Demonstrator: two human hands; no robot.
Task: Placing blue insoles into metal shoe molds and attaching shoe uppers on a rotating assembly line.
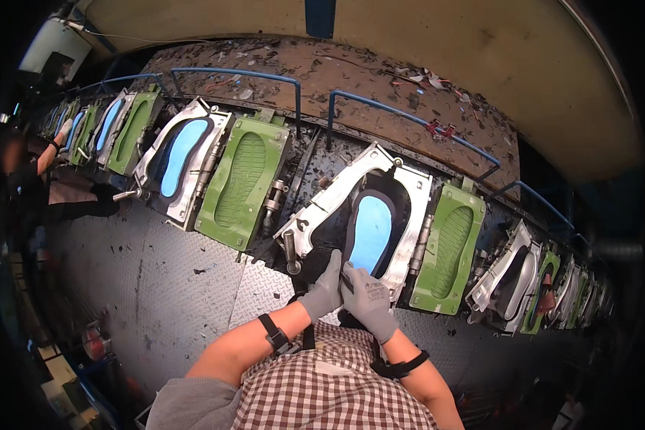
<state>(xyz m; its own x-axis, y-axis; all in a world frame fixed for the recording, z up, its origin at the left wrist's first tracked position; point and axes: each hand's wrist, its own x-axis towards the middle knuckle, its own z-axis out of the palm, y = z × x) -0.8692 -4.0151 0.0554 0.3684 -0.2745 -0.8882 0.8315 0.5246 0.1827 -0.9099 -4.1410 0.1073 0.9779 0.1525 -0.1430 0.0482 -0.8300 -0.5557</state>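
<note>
A dark-rimmed shoe sole with a bright blue top (372, 231) sits tilted at the near end of an open metal mould frame (413, 244). Both my hands wear grey gloves and meet at its near end. My left hand (325, 292) is closed at the lower left of the dark rim. Over the near tip, my right hand (369, 301) has its fingers bent and grips the edge. The fingers partly hide that end. Hinged to the frame on the right is a green mould plate (448, 251) with a ribbed sole-shaped hollow.
Another metal mould (211, 161) with a blue-topped sole and its green plate (242, 183) stand to the left. More moulds (512, 279) run along both sides. Blue rails (408, 115) stand behind, before a scrap-strewn board (380, 79). A co-worker's gloved hand (66, 127) is far left.
</note>
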